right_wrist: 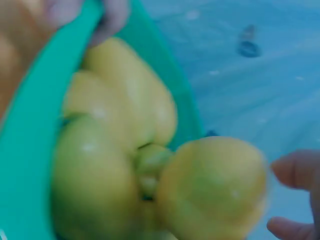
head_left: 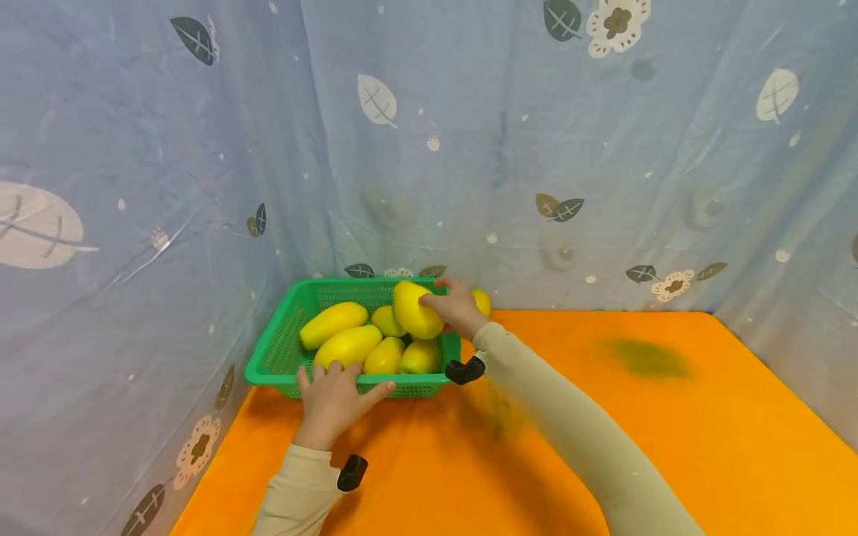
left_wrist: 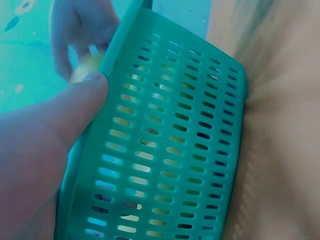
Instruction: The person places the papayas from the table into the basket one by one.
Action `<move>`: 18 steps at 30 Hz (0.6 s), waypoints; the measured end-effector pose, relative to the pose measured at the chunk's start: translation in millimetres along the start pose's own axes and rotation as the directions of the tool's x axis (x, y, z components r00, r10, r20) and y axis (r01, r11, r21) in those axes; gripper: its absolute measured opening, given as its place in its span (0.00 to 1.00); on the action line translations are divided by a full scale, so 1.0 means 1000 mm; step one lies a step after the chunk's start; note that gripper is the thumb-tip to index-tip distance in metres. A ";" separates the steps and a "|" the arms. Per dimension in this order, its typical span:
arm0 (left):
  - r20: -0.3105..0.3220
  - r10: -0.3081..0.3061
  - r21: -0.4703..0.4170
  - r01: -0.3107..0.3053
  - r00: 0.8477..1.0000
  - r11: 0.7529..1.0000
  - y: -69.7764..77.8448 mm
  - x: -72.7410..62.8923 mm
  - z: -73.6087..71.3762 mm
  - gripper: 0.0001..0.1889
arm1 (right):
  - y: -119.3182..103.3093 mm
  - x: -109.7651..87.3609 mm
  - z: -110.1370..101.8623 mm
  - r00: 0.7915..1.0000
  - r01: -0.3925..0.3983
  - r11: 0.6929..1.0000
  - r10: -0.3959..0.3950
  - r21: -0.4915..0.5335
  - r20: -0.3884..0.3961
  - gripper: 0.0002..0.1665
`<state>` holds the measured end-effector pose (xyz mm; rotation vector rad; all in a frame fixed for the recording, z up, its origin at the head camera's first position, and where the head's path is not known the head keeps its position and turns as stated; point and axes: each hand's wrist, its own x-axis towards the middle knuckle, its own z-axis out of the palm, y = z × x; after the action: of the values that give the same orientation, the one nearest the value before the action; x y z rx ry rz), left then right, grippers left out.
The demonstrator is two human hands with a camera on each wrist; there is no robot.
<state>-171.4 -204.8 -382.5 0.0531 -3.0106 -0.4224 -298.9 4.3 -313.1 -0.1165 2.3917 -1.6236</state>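
Observation:
A green plastic basket [head_left: 278,327] with slotted walls stands at the table's back left. My left hand [head_left: 334,402] grips its front rim, fingers over the edge and thumb outside; the left wrist view shows that thumb [left_wrist: 75,107] against the rim. Inside lie long yellow fruits [head_left: 334,324] and rounder yellow-green ones [head_left: 384,356]. On top, at the basket's right end, is a large rounded yellow fruit [head_left: 417,311]. Right beside it is my right hand [head_left: 459,307], thumb overlapping it in the head view. In the right wrist view, parted fingers [right_wrist: 295,170] show a narrow gap from this fruit [right_wrist: 215,187].
Another yellow fruit [head_left: 481,301] is partly hidden behind the right hand, beyond the basket's right end. The orange tabletop [head_left: 570,372] extends to the right. A pale blue curtain [head_left: 469,149] with leaf and flower prints hangs behind and along the left.

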 end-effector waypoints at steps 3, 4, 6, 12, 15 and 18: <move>-0.001 -0.004 -0.007 0.004 1.000 1.000 0.000 0.000 -0.001 0.42 | 0.005 0.003 0.016 1.000 0.007 0.995 -0.008 -0.102 -0.006 0.38; -0.004 -0.001 -0.010 0.001 1.000 1.000 0.001 0.000 0.000 0.41 | 0.007 0.004 0.018 1.000 0.008 0.992 -0.009 -0.124 -0.010 0.37; -0.011 0.001 -0.016 -0.001 1.000 1.000 0.002 0.000 0.001 0.41 | 0.010 0.005 0.021 1.000 0.012 0.989 -0.015 -0.148 -0.017 0.37; -0.040 0.006 -0.022 -0.006 0.999 1.000 0.002 0.001 0.000 0.40 | 0.012 0.005 0.022 0.999 0.026 0.993 -0.028 -0.114 -0.017 0.35; -0.037 0.007 -0.021 -0.008 0.999 1.000 0.000 0.001 0.001 0.40 | 0.011 0.005 0.018 1.000 0.023 0.997 -0.023 -0.073 -0.008 0.34; -0.033 0.006 -0.023 -0.007 0.999 1.000 -0.001 0.001 0.002 0.40 | 0.010 0.006 0.005 1.000 0.014 1.000 -0.014 -0.017 -0.024 0.35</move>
<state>-172.1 -205.1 -384.3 0.0482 -2.9719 -0.4516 -303.2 2.3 -324.8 -0.1177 2.4283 -1.6199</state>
